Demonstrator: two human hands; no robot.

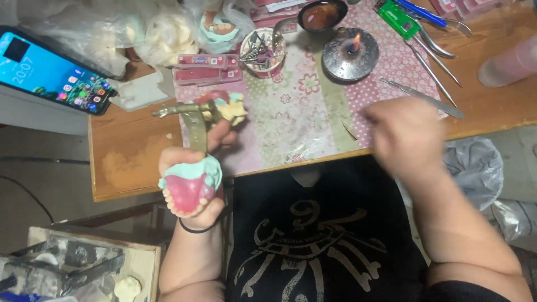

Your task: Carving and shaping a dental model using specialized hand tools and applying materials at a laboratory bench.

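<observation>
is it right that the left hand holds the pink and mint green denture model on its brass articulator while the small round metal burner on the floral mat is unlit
Not quite: the small round metal burner is lit, with a small flame at its top in the head view. The rest stands: the left hand holds the pink and mint green denture model on its brass articulator, and the burner sits on the floral mat.

Glossy pink wax denture base [187, 193] on matt pale-green plaster sits in the left hand [193, 184]. Dull brassy metal articulator [193, 120] at twelve o'clock of it. Worn wooden table [131, 162], floral cloth mat [302, 112], tarnished metal burner [349, 56] at two o'clock.
</observation>
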